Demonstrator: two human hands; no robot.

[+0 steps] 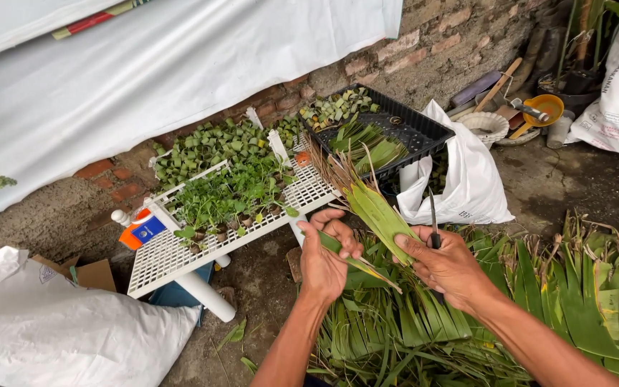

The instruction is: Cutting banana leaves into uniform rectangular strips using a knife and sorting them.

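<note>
Room: bare ground between the white rack and the leaf pile; brick wall close behind.
Left hand: clenched on the lower part of a long green leaf.
Right hand: grasping a knife, blade upright just beside the leaf.
Leaf: slants up past both hands, frayed tip over the rack's edge.
</note>
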